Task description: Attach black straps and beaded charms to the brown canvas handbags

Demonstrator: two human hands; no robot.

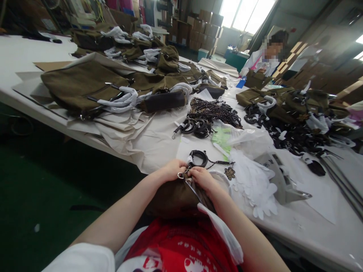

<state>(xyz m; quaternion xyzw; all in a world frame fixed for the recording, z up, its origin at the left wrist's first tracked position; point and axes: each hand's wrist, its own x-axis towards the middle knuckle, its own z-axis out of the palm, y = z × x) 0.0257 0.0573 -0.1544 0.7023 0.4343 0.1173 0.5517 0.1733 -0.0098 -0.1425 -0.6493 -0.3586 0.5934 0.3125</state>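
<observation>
The left hand [176, 169] and right hand [202, 178] pinch the zipper end of the olive bag [172, 198], held between the red garment [181, 236] and the tabletop [300, 226], probably steadying its metal ring [180, 175] near the coiled strap [206, 157] just beyond.

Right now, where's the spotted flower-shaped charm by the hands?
In the head view, the charm lies to the right of the right hand, between the coiled black strap and the white tabs.
</observation>
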